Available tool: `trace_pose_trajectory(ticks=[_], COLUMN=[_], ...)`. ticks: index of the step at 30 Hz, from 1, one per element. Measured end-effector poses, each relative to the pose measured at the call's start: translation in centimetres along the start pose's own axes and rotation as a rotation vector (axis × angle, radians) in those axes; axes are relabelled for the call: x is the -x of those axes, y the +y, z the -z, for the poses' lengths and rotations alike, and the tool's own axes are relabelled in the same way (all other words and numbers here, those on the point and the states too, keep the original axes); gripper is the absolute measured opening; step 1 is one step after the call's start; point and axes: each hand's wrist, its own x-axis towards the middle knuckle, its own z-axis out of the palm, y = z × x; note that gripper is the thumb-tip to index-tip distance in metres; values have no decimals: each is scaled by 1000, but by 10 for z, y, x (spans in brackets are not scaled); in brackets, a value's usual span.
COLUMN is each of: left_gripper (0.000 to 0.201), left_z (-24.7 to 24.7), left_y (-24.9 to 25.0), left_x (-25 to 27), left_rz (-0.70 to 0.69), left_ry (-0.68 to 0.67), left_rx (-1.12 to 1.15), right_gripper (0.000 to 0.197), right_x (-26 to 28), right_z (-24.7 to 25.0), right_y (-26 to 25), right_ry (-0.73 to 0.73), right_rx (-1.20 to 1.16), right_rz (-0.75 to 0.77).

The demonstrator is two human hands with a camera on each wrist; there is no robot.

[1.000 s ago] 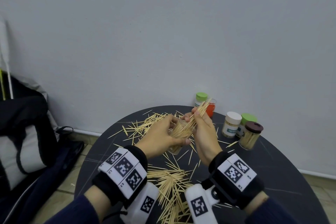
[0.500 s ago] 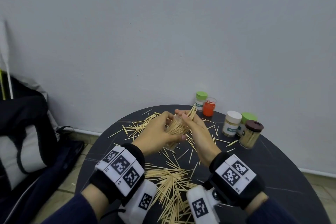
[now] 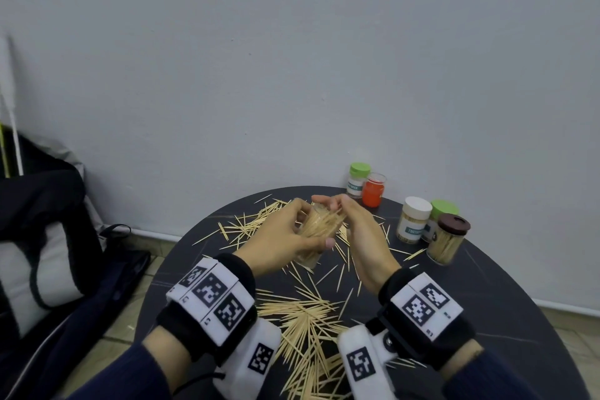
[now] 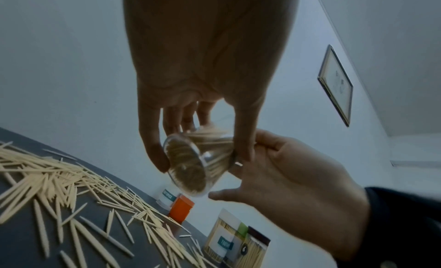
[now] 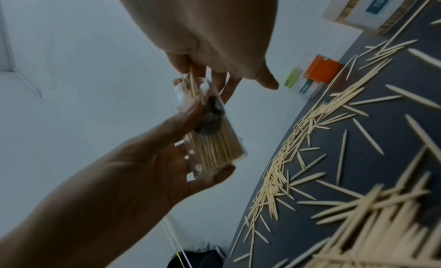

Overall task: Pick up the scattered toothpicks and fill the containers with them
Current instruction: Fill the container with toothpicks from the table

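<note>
My left grip [image 3: 285, 237] holds the clear jar [image 4: 190, 164] tilted above the table [image 3: 487, 295]; my right grip [image 3: 354, 230] pinches toothpicks [image 5: 193, 83] at its mouth.

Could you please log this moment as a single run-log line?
left hand: grips clear container, tilted | right hand: feeding toothpicks into its mouth | table: many loose toothpicks left

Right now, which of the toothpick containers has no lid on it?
The clear container that the left hand holds tilted above the table; the jars by the wall look capped.
</note>
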Motion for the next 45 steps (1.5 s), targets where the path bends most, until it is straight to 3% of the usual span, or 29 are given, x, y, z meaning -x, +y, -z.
trace_pose_trajectory(ticks=[3,8,11,33,41,43,45], left_gripper=[44,46,48,53,57,59,59], left_z=[2,1,2,13,28,33,39], left_y=[-2,-2,-2,-10,-13,-15,-18], left_x=[-1,-1,-1,8,11,11,12], left_rz=[0,10,-2,-4,17,34,45], left_ry=[27,-5,6,-7,31,58,81], left_rx=[19,32,15,-166,-166,-179,-187], right_gripper=[31,27,15,33,31,28,24], right_x=[-1,-3,-3,3,2,0,-1], right_z=[-2,2,4,-2,-2,-1,2], right_y=[6,-1,-1,-1,-1,0,0], right_ry=[-59,8,-45,-159,-120,-123,-237], right_rx=[8,-67,-11,209,111,211,429], right_rz=[-33,9,-74,-262,-270,-269,-252])
